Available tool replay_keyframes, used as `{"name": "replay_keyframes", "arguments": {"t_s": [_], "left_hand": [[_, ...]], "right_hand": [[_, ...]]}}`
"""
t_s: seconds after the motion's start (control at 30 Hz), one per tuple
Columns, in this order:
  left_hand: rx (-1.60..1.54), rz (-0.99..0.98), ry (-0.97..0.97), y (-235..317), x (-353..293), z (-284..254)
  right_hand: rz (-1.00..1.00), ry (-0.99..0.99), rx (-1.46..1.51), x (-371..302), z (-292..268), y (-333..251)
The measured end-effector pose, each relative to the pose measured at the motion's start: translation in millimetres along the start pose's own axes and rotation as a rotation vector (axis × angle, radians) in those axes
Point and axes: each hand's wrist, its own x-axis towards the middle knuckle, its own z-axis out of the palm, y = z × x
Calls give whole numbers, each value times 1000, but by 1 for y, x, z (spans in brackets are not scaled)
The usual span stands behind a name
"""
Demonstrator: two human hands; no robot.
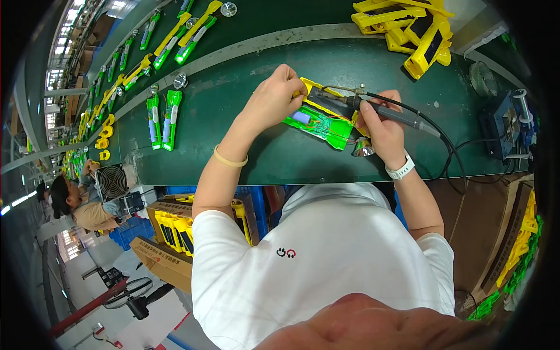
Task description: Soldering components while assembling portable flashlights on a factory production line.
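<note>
My left hand [273, 98] pinches the upper edge of an open green and yellow plastic flashlight body [319, 123] lying on the green workbench [245, 105]. A blue battery cell shows inside the body. My right hand [380, 127] grips a soldering iron [389, 114] by its dark handle, its tip pointing left over the top of the body. A shiny round reflector [363, 148] lies just below my right hand. A black cable runs from the iron to the right.
A blue soldering station [506, 125] stands at the right edge. Yellow flashlight shells [417, 29] are piled at the back right. Green and yellow flashlights [163, 119] lie along the conveyor to the left. Cartons of parts [170, 230] sit below the bench. Another person [76, 204] sits at far left.
</note>
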Motion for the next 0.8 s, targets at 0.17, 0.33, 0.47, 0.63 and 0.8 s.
{"name": "replay_keyframes", "arguments": {"t_s": [0.17, 0.33, 0.47, 0.63, 0.8], "left_hand": [[-3, 8, -78, -2, 3, -2], [14, 36, -106, -2, 6, -2], [58, 40, -102, 0, 8, -3], [66, 60, -101, 0, 6, -4], [76, 41, -91, 3, 6, -3]], "right_hand": [[54, -51, 6, -1, 3, 8], [4, -51, -8, -3, 6, 11], [-10, -58, -113, -2, 7, 13], [-3, -62, -185, -3, 9, 14], [-24, -47, -214, 0, 11, 15]]}}
